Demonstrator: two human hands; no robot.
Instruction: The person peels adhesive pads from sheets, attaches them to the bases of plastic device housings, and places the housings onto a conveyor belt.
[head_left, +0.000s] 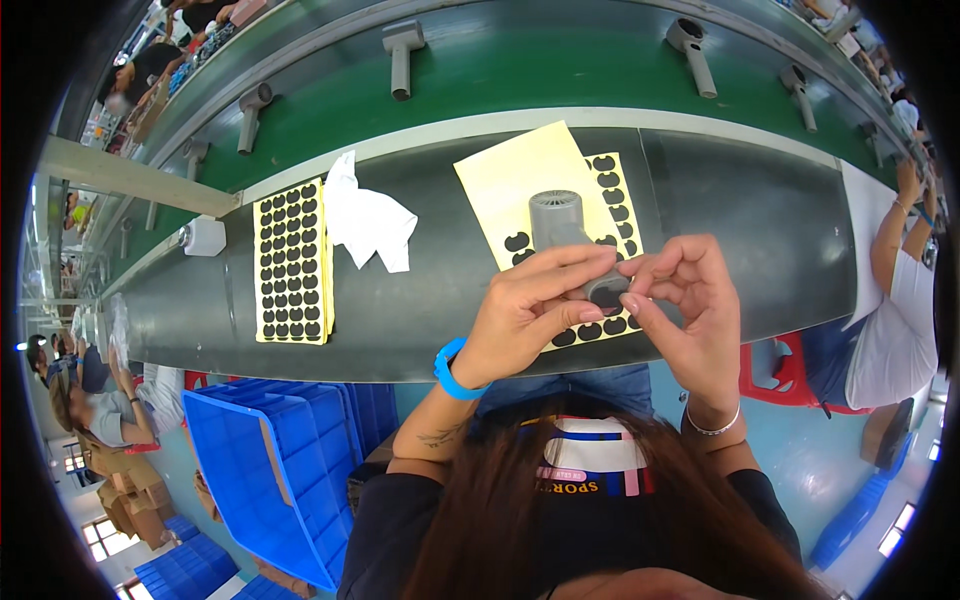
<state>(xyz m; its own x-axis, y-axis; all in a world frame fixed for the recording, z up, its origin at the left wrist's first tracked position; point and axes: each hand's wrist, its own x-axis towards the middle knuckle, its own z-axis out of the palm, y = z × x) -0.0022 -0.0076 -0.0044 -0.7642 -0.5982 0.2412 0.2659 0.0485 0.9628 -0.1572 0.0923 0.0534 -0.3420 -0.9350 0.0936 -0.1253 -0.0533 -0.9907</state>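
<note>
A grey hair dryer [556, 218] lies in front of me, its vented round end pointing away and its handle end toward me. My left hand [525, 310] is closed round the handle, with thumb and fingers on either side of it. On the handle's end sits a black oval sticker [606, 293]. The thumb and forefinger of my right hand [690, 305] pinch at the sticker's right edge; the other fingers are curled. Under the dryer are yellow sheets [515, 165] carrying black stickers, partly hidden by my hands.
Left on the dark bench [445, 200] are a stack of sticker sheets [290, 265] and a white cloth [370, 220]. Beyond runs a green conveyor [540, 75] with several hair dryers. Blue crates [275, 470] stand below left; a person [890, 310] sits at the right.
</note>
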